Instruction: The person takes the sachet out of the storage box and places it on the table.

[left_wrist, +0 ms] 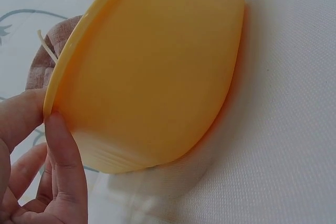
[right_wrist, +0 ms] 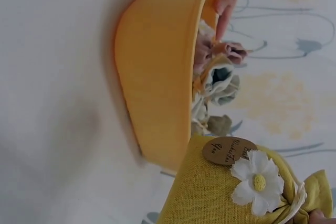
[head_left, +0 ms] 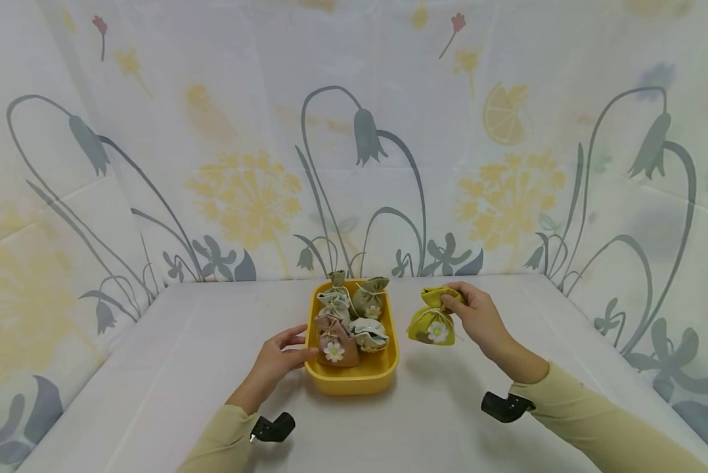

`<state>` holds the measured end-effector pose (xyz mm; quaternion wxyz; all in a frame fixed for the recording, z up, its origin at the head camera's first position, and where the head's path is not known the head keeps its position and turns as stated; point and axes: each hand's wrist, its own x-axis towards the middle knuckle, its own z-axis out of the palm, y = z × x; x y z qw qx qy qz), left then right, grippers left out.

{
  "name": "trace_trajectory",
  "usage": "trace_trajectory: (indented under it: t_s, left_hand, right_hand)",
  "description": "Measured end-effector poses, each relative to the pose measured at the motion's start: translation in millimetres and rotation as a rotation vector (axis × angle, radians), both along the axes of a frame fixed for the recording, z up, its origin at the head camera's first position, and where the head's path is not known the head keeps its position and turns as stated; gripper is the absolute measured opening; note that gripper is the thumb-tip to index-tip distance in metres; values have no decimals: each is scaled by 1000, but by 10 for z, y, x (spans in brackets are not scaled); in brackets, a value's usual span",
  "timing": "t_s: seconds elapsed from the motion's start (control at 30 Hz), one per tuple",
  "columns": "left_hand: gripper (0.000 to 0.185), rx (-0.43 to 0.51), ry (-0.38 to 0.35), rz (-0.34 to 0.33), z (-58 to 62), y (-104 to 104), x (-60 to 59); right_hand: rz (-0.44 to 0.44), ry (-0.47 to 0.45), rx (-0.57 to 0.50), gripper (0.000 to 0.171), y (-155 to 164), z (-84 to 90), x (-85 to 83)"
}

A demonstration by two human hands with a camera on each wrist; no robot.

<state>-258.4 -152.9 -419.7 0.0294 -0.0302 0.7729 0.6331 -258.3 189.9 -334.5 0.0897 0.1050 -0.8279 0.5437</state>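
Observation:
A yellow-green drawstring pouch (head_left: 431, 323) with a white cloth daisy and a brown oval tag hangs above the table, to the right of a yellow plastic basket (head_left: 354, 386). My right hand (head_left: 478, 316) pinches it by its gathered top. With thumb and finger, my left hand (head_left: 280, 360) grips the basket's left rim; the left wrist view shows the thumb (left_wrist: 65, 161) against the outer wall. Inside the basket sit a mauve pouch (head_left: 343, 351) with a daisy, a pale pouch (head_left: 369, 334), an olive pouch (head_left: 370, 299) and more pouches behind on the left.
A white cloth covers the table (head_left: 200, 368). Behind it hangs a white curtain (head_left: 383, 217) printed with grey and yellow flowers, which also runs along both sides. A black wrist camera (head_left: 273, 428) is strapped to the left sleeve, another black camera (head_left: 506, 407) to the right one.

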Motion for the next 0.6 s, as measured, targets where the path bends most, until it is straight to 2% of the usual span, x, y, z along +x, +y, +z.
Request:
trace_trajectory:
  t_s: [0.27,0.6]
  left_hand:
    - [65,0,-4,-1,-4,-8,2]
    - [63,1,-8,5,-11,4,-6]
  right_hand:
    - [-20,-21,-20,30,30,-31,-141]
    - [-37,8,28,30,64,-175,-408]
